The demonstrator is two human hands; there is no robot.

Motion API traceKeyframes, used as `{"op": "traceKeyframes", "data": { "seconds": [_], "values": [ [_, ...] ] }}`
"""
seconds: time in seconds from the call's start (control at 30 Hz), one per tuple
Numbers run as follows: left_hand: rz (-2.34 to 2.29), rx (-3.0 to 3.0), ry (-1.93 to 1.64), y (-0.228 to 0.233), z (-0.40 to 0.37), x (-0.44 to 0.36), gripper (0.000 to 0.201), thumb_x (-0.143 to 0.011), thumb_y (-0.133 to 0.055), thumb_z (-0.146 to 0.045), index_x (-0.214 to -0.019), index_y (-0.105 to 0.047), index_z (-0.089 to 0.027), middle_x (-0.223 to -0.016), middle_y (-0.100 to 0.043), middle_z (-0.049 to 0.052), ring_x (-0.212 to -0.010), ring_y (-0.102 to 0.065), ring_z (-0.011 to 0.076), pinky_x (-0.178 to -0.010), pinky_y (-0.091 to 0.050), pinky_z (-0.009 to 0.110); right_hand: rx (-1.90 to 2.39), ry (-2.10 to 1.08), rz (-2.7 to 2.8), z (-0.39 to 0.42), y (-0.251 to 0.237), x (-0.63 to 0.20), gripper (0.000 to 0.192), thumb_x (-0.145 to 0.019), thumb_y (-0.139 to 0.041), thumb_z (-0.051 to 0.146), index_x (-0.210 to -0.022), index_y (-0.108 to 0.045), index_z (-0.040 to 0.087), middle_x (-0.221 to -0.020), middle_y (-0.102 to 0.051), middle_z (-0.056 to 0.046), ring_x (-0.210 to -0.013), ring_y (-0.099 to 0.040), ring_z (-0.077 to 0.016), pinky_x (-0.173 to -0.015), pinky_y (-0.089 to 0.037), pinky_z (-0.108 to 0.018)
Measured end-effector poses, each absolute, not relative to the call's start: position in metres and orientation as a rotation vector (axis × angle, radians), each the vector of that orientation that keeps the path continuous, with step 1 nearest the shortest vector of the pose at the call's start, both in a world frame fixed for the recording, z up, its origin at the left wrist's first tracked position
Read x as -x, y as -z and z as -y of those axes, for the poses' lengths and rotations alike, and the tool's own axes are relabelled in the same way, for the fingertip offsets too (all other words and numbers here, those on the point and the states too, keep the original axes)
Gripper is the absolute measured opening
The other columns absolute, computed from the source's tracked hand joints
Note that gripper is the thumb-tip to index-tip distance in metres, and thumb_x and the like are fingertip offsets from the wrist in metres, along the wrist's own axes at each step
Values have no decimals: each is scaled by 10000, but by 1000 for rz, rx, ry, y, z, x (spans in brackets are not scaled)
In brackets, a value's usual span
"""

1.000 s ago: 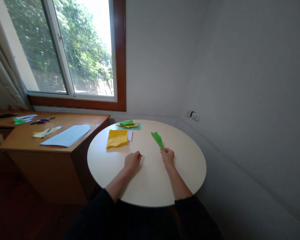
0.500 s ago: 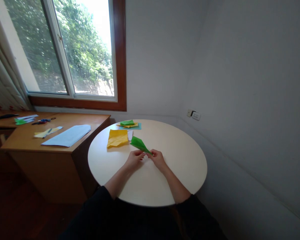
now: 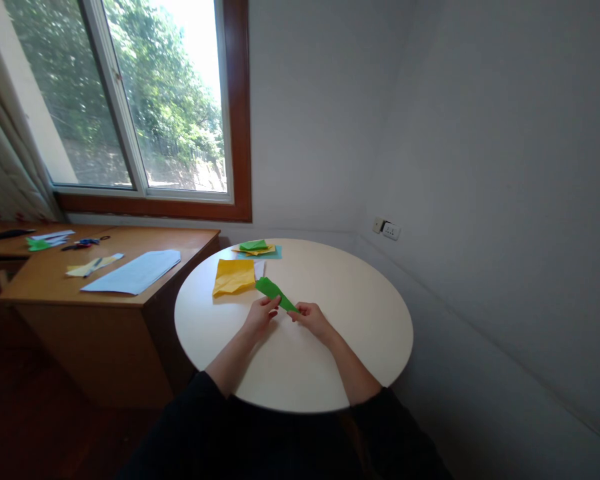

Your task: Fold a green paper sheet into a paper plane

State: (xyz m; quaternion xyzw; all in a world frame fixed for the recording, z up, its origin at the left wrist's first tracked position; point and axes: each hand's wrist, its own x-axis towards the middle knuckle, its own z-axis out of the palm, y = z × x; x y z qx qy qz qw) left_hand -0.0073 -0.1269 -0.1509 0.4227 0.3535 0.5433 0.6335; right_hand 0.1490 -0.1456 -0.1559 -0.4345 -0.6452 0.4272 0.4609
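Observation:
A folded piece of green paper (image 3: pixel 275 293), narrow toward my right hand and wider at its far left end, is held just above the round white table (image 3: pixel 350 353). My left hand (image 3: pixel 261 316) pinches its lower left edge, thumb on the near face. At the narrow tip, my right hand (image 3: pixel 312 318) has the paper between thumb and fingers. Beyond the left hand lies a creased yellow sheet (image 3: pixel 234 277), with a small white paper (image 3: pixel 259 269) partly under it.
At the table's far edge sits a stack of green, yellow and blue papers (image 3: pixel 257 249). A wooden desk (image 3: pixel 125 241) on the left bears white sheets (image 3: pixel 135 272), a pen on yellow paper (image 3: pixel 94 265) and scissors (image 3: pixel 85 244). Walls stand behind and to the right.
My left hand has slid left along the green paper, away from the right hand. The paper now looks narrower and has tilted down a little.

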Motion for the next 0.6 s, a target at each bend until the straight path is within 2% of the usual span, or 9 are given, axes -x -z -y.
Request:
{"op": "traceKeyframes", "data": {
  "seconds": [0.17,0.4,0.6],
  "values": [
    [-796,-878,-1290,152,120,12,447,-413,-810,-472,-633,-605,-143,-622,-542,-15,-583,-459,75,-573,-349,217,1075,-1081,1589,148,154,-149,363,-615,-669,494,-552,-539,160,-512,-469,44,-494,-342,-71,-458,-226,-209],
    [-812,-764,-1356,157,110,19,426,-463,-805,-449,-701,-597,-165,-676,-562,-8,-594,-485,79,-569,-378,215,1081,-1105,1606,148,154,-150,365,-606,-685,498,-551,-548,164,-509,-484,46,-494,-361,-76,-475,-244,-217],
    [-806,-655,-1443,154,107,25,279,-656,-712,-404,-699,-564,-171,-653,-549,-11,-558,-475,69,-550,-395,204,1064,-1180,1605,146,156,-152,363,-597,-693,491,-569,-546,161,-519,-495,48,-482,-344,-64,-466,-219,-210]
  ]
}}
